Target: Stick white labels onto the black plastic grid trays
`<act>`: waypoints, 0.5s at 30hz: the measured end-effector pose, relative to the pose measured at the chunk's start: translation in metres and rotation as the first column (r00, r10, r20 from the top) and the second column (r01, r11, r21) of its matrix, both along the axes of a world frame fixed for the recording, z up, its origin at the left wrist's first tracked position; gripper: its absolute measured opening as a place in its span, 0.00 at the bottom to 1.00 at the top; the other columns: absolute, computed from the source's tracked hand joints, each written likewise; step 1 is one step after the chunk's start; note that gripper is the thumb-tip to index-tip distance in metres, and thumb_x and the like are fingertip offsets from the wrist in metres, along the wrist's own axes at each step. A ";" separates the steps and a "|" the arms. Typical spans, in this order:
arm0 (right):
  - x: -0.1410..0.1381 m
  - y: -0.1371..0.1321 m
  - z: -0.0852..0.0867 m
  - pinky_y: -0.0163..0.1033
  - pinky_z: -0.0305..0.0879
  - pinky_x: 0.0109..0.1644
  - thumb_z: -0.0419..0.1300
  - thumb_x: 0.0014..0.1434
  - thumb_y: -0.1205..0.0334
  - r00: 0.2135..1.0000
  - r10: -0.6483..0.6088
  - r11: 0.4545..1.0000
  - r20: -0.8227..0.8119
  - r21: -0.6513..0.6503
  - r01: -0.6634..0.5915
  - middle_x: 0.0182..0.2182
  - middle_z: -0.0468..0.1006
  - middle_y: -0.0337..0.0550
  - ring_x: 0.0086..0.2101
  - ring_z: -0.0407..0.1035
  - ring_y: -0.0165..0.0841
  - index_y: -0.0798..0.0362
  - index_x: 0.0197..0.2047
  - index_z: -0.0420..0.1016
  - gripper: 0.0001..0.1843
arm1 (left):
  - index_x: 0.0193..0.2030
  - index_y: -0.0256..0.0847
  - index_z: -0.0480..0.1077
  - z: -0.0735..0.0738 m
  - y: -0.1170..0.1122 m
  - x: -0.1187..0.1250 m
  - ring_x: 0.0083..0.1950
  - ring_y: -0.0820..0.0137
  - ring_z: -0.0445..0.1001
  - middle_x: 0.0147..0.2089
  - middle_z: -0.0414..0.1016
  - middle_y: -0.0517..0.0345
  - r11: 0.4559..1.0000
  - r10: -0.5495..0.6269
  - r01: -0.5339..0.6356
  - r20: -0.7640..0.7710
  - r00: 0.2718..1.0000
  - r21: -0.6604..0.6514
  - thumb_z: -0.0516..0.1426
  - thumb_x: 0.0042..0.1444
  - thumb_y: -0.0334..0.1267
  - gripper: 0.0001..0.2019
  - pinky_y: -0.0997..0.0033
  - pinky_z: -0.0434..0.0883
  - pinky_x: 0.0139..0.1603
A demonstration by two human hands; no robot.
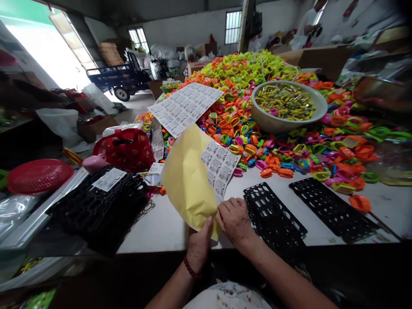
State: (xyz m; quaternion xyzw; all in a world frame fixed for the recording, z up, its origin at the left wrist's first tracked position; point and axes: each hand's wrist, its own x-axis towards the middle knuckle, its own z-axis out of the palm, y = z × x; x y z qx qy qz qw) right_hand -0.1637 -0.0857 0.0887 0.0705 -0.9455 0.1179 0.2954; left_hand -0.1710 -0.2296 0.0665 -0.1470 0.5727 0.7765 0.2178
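Observation:
A sheet of printed labels (189, 180) is curled between my hands, its yellow backing folded over toward me and the white printed side showing at the right. My left hand (198, 245) grips its lower edge, the thumb on top of the yellow backing. Close beside it, my right hand (234, 219) pinches the sheet's lower right edge with bent fingers; the fingertips are partly hidden. Another label sheet (186, 105) lies flat beyond, on the heap. To the right of my right hand rest black perforated plastic trays (273, 214).
A big heap of colourful plastic pieces (273, 161) covers the table's far side, with a basin (289, 124) of small yellow items on it. At left are stacked black trays (106, 206), a red bag (128, 150) and a red lid (40, 176). Another person (309, 21) stands at the back.

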 end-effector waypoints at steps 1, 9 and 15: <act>-0.001 0.001 -0.001 0.47 0.55 0.46 0.55 0.61 0.68 1.000 0.003 0.998 0.007 -0.061 -0.003 0.27 0.74 0.44 0.34 0.65 0.39 0.54 0.29 0.72 0.09 | 0.37 0.38 0.78 0.002 0.002 0.000 0.47 0.60 0.79 0.36 0.81 0.52 0.999 0.027 -0.028 -0.020 0.999 -0.020 0.67 0.47 0.35 0.09 0.64 0.73 0.53; -0.013 0.026 0.000 0.37 0.59 0.30 0.55 0.55 0.59 0.947 -0.015 0.654 0.321 -0.713 0.252 0.23 0.73 0.38 0.25 0.66 0.32 0.51 0.27 0.71 0.08 | 0.49 0.38 0.74 -0.004 0.014 -0.006 0.50 0.58 0.78 0.48 0.80 0.51 0.905 0.332 -0.340 0.075 0.940 0.255 0.64 0.50 0.29 0.17 0.58 0.74 0.55; -0.018 0.066 0.017 0.32 0.60 0.23 0.58 0.55 0.54 0.938 0.024 0.217 0.346 -0.918 0.333 0.14 0.70 0.33 0.17 0.65 0.29 0.51 0.31 0.69 0.09 | 0.54 0.41 0.71 -0.010 0.003 -0.021 0.50 0.62 0.78 0.52 0.78 0.52 0.863 0.419 -0.452 0.180 0.890 0.226 0.61 0.52 0.24 0.22 0.59 0.74 0.56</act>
